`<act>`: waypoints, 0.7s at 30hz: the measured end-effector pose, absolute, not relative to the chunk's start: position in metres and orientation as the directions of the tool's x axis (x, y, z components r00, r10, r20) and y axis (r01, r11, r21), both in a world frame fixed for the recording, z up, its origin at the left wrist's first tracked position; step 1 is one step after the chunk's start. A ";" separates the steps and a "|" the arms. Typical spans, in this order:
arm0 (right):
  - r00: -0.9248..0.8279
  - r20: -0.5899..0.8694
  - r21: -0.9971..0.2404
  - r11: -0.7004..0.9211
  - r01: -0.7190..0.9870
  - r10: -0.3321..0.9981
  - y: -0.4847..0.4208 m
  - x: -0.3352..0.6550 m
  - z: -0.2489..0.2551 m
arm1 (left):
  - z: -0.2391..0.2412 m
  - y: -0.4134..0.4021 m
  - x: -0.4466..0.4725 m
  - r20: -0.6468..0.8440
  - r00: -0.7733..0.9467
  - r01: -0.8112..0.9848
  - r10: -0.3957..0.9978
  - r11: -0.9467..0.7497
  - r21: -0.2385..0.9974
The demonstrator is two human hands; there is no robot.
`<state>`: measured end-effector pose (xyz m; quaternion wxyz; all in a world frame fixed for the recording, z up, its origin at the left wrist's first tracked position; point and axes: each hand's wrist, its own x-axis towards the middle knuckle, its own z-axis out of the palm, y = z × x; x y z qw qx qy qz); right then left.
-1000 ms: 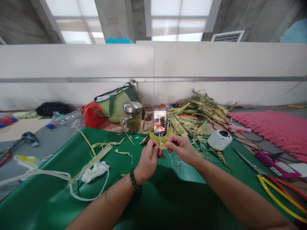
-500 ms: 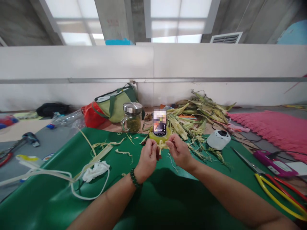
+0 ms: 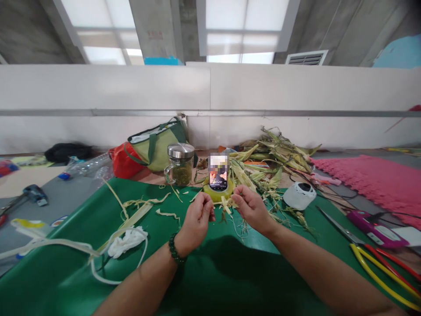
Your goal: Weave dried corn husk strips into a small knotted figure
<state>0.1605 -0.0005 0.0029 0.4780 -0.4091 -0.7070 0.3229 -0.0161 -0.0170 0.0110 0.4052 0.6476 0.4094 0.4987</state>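
Note:
My left hand [image 3: 196, 219] and my right hand [image 3: 251, 207] are raised over the green mat [image 3: 210, 272], both pinched on a thin pale corn husk strip [image 3: 225, 204] that spans between them. The strip's frayed ends hang down under my right hand. Just beyond my fingers a phone [image 3: 218, 176] stands upright in a yellow-green holder [image 3: 215, 194]. A dark bead bracelet circles my left wrist.
A pile of corn husks [image 3: 274, 158] lies behind the phone. A lidded glass jar [image 3: 180, 164], a green bag [image 3: 154, 142] and a red bag stand at the back. White strips and a crumpled white piece [image 3: 126, 239] lie left. A white roll [image 3: 298, 195], scissors [image 3: 340, 226] and yellow-red cables [image 3: 383, 272] lie right.
My hands have drawn slightly apart, the right one drifting right, stretching the husk strip between them. The view has tilted down a little.

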 end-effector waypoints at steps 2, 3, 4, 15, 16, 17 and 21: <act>-0.211 0.467 -0.797 0.512 0.320 0.859 -0.003 0.161 0.001 | 0.014 -0.016 -0.017 0.227 0.239 -0.002 0.944 -0.233 0.973; -0.222 0.493 -0.764 0.541 0.351 0.841 -0.004 0.161 -0.001 | 0.014 -0.015 -0.017 0.171 0.288 -0.061 0.942 -0.160 0.985; -0.238 0.516 -0.731 0.568 0.378 0.823 -0.004 0.161 -0.002 | 0.015 -0.015 -0.017 0.123 0.333 -0.096 0.935 -0.096 0.991; -0.279 0.512 -0.742 0.582 0.332 0.812 -0.004 0.160 -0.001 | 0.021 -0.014 -0.029 0.403 0.394 0.354 0.826 -0.541 0.763; -0.278 0.471 -0.790 0.541 0.289 0.837 -0.004 0.159 -0.001 | 0.022 -0.014 -0.031 0.400 0.404 0.355 0.823 -0.544 0.761; -0.278 0.437 -0.828 0.503 0.246 0.855 -0.004 0.157 -0.001 | 0.023 -0.013 -0.032 0.390 0.405 0.346 0.827 -0.534 0.771; -0.304 0.333 -0.913 0.386 0.135 0.893 -0.003 0.153 -0.003 | 0.021 -0.013 -0.027 0.329 0.421 0.298 0.845 -0.472 0.830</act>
